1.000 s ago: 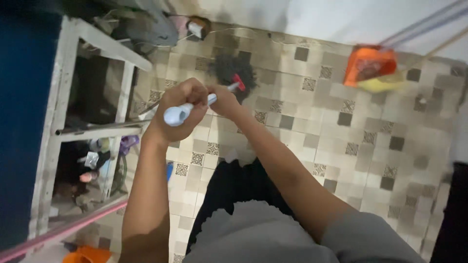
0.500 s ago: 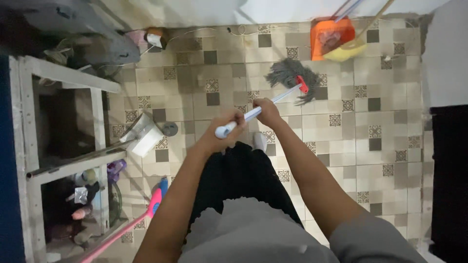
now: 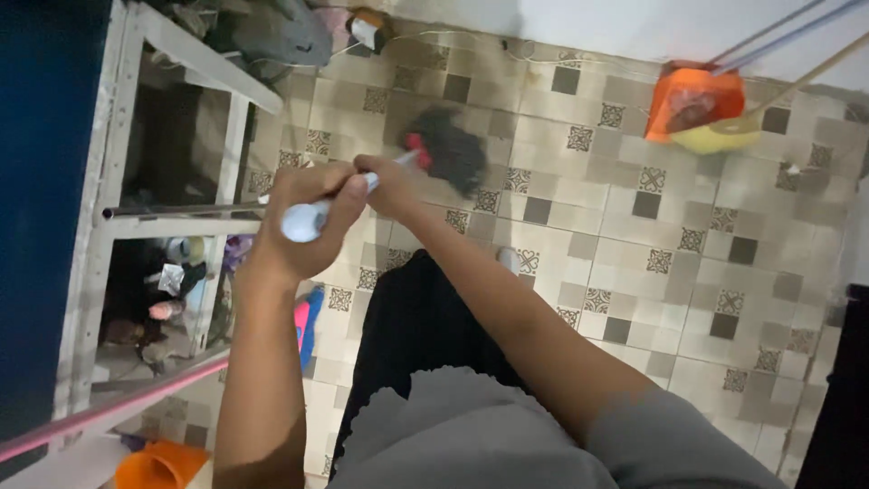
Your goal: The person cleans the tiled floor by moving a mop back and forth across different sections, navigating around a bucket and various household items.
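Mop with dark stringy head, white handle, both hands gripping, patterned tiles

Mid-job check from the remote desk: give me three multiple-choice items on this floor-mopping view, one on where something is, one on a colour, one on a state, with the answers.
1. Where does the dark stringy mop head rest?
A. on the patterned tiled floor ahead of the hands
B. on the white metal shelf frame
C. inside the orange dustpan

2. What colour is the dustpan near the far wall?
A. blue
B. orange
C. black

3. How is the white mop handle held?
A. by the left hand only
B. by neither hand
C. by both hands closed round it

Answers:
1 A, the mop head lies on the patterned tiled floor beyond the hands.
2 B, the dustpan's body shows orange.
3 C, the left hand grips the handle's top end and the right hand grips just below it.
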